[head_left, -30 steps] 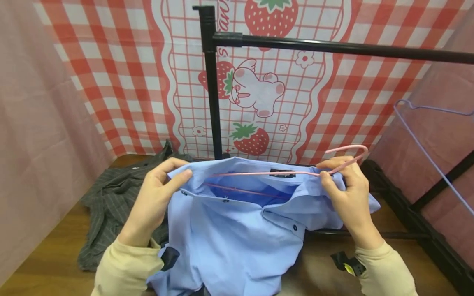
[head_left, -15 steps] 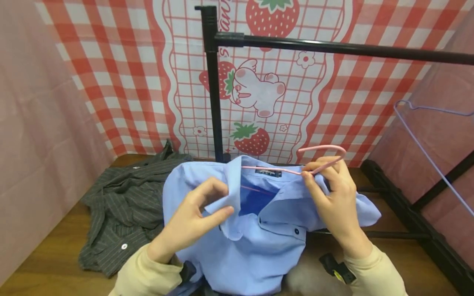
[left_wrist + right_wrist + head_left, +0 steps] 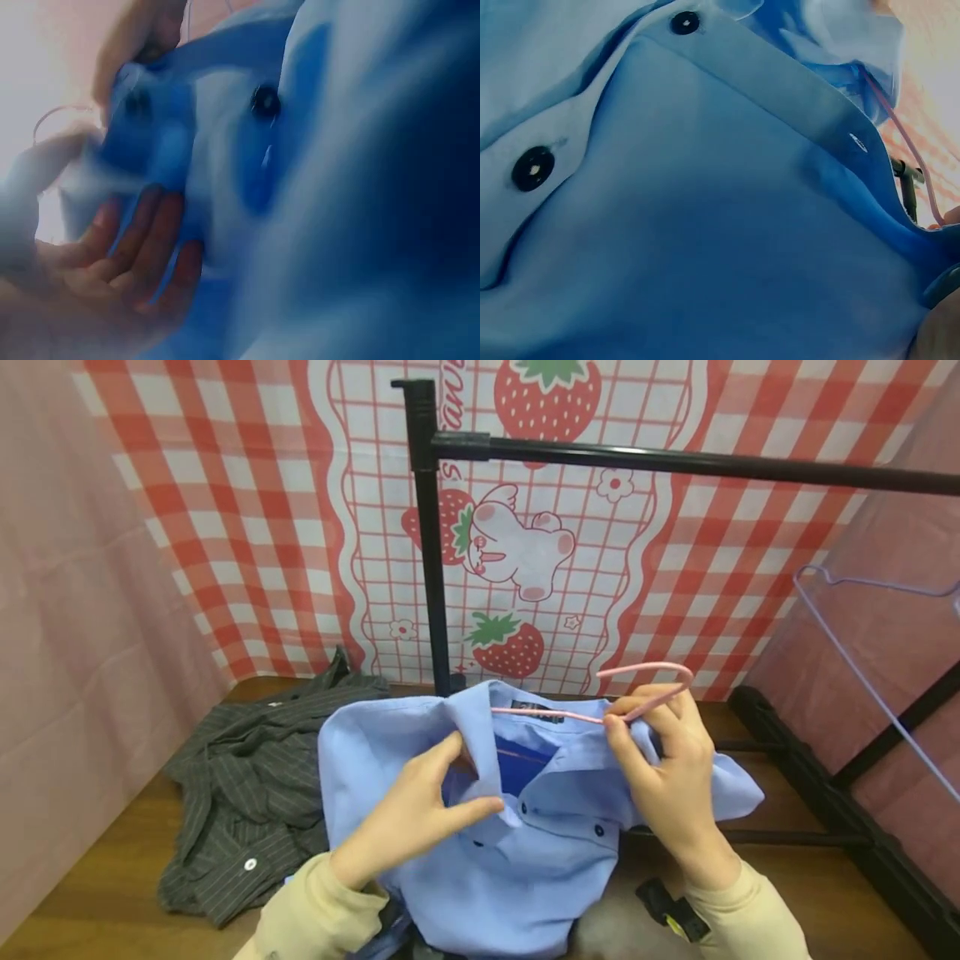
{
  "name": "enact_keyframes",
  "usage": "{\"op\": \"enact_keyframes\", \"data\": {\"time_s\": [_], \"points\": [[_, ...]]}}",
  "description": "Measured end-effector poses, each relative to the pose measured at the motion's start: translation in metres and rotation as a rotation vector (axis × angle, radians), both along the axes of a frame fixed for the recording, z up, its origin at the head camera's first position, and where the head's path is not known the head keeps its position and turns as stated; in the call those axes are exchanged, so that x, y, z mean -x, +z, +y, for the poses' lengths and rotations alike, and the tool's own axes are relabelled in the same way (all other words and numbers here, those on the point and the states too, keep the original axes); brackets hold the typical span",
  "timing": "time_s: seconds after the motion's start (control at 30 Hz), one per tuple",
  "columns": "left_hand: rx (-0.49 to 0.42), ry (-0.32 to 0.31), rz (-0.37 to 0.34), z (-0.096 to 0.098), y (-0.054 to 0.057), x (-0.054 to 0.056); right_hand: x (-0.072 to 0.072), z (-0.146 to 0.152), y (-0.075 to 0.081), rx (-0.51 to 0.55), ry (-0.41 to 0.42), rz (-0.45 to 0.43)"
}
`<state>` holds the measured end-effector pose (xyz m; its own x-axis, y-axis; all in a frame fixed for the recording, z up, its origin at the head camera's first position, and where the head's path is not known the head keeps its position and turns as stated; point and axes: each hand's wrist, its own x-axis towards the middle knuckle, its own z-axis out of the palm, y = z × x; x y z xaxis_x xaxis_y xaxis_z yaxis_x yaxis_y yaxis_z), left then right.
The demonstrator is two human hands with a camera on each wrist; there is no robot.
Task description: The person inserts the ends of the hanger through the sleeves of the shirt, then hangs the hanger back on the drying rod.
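On my head view, the black rack reaches across the upper right of the frame. The blue shirt is in the lower middle, and the dark striped garment lies left of it on the tabletop. The left hand is at the shirt's collar, thumb and fingers apart; I cannot tell whether they grip the cloth. The right hand pinches the pink hanger below its hook, right of centre; the hanger's bar passes inside the collar.

- Sideways red letters on the checked cloth: an "s" shows, a black bar hides some.
- Black tag in the blue shirt: writing too tiny to read.
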<state>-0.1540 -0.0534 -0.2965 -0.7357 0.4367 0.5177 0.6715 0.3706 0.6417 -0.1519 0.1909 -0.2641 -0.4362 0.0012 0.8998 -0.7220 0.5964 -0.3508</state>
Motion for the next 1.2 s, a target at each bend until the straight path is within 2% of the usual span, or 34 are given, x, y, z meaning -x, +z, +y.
{"op": "enact_keyframes", "data": {"time_s": [0.1,0.17,0.23,0.33,0.4,0.47,0.6,0.67,0.73,0.83,0.9,1.07,1.2], "points": [[-0.094,0.04,0.034,-0.008,0.003,0.002,0.002,0.003,-0.003,0.01,0.017,0.011],[-0.171,0.1,0.111,-0.014,0.005,0.004,0.003,0.005,-0.004,0.011,0.024,0.011],[-0.226,0.19,0.219,-0.02,0.008,0.006,0.005,0.007,-0.004,0.005,0.032,0.007],[-0.211,0.33,0.369,-0.029,0.012,0.007,0.005,0.008,-0.005,-0.003,0.059,0.002],[-0.144,0.364,0.406,-0.033,0.015,0.008,0.006,0.009,-0.005,-0.012,0.086,0.003],[-0.058,0.351,0.358,-0.036,0.016,0.009,0.006,0.008,-0.006,-0.028,0.111,0.006],[0.117,0.261,0.148,-0.041,0.016,0.014,0.007,0.007,-0.008,-0.076,0.124,0.014],[0.175,0.208,0.075,-0.043,0.015,0.016,0.007,0.007,-0.01,-0.097,0.121,0.016],[0.204,0.149,0.057,-0.044,0.013,0.019,0.008,0.007,-0.011,-0.112,0.13,0.019],[0.207,0.1,0.082,-0.045,0.012,0.02,0.01,0.007,-0.011,-0.137,0.129,0.018],[0.195,0.108,0.108,-0.044,0.012,0.02,0.012,0.008,-0.013,-0.155,0.121,0.021],[0.144,0.216,0.16,-0.043,0.011,0.019,0.018,0.011,-0.017,-0.137,0.114,0.039],[0.092,0.292,0.161,-0.041,0.011,0.019,0.019,0.013,-0.02,-0.114,0.11,0.057]]}}
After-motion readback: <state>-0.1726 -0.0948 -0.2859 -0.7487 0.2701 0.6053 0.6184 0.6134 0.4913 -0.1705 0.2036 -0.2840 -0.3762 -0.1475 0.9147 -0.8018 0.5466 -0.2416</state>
